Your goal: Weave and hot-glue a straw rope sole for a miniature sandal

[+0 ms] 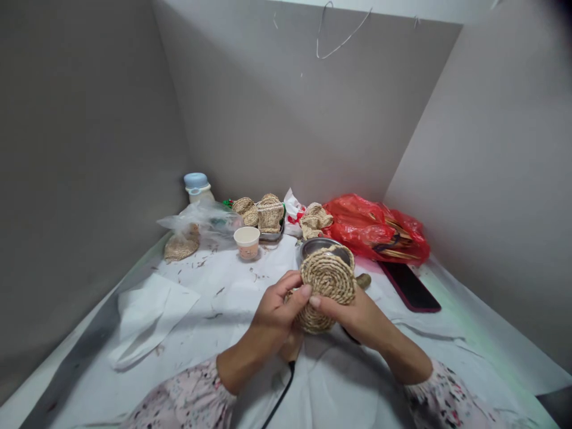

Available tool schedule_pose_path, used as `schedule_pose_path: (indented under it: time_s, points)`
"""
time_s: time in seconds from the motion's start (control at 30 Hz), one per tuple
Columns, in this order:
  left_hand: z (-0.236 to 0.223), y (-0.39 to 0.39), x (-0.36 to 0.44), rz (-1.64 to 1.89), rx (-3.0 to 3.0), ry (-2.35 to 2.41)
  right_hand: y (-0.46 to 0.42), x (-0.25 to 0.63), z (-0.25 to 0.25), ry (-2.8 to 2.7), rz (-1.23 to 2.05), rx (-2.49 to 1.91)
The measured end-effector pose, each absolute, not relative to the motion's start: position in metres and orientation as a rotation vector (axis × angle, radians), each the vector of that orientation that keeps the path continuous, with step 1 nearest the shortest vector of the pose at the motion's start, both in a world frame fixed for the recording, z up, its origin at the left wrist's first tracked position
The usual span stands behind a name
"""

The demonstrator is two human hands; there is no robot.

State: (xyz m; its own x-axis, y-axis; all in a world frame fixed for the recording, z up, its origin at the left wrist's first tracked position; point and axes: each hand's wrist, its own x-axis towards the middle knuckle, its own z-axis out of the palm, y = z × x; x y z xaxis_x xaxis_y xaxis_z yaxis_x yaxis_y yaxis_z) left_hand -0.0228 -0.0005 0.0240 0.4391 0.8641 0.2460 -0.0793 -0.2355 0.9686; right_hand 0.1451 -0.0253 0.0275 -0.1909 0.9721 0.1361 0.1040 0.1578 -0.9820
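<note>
Between my two hands is a woven straw piece [329, 275], a round coil of twisted plant fibre with a loop at its top edge and more weave below. My left hand [283, 301] grips its left side, thumb on the front. From the right, my right hand [353, 313] pinches it, thumb pressed near the lower middle and the other fingers hidden behind. A metal bowl [313, 244] stands just behind the piece, partly covered by it. Under my left hand shows a tan handle [291, 348] with a black cord [283, 390]; its other end is hidden.
A paper cup [247, 243], finished woven pieces [270, 215] in a tray, and a clear plastic bag [205, 217] stand at the back. A red plastic bag [366, 229] and a phone [410, 287] lie right. White paper [149, 316] lies left. Grey panels [290, 119] enclose the table.
</note>
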Motion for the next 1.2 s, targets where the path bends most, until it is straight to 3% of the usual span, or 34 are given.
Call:
schedule_pose_path:
  time_s: [0.23,0.47,1.2]
  points:
    - [0.026,-0.001,-0.023,1.155,1.510,0.835,-0.023,0.174,0.054,-1.996,0.880,-1.224]
    - [0.026,-0.003,-0.022,1.094,1.586,0.850,-0.017,0.194,0.056,-1.769,0.254,-1.292]
    - [0.027,0.000,-0.021,1.074,1.719,1.024,-0.031,0.199,0.069,-1.934,0.072,-1.128]
